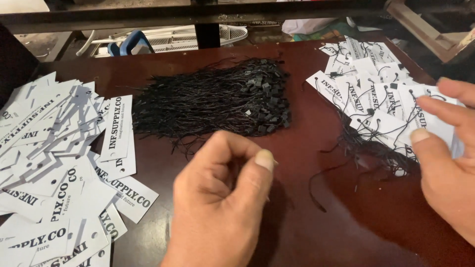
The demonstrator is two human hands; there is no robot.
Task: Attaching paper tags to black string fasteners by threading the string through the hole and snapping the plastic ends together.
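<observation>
My left hand (217, 202) hovers low at the centre of the dark red table (307, 217), fingers curled toward the thumb with nothing visible in them. Just beyond it lies a heap of black strings with small plastic fasteners (213, 99). My right hand (448, 148) is at the right edge, fingers spread, resting on a pile of white paper tags with black strings attached (376, 99). At the left lies a spread of white paper tags without strings (54, 163), each with printed black lettering and a punched hole.
A dark metal bar (198, 15) crosses the far edge of the table. Behind it sit a white slatted object with a blue handle (148, 42) and wooden pieces (425, 24) at the top right. A loose black string (321, 183) lies between my hands.
</observation>
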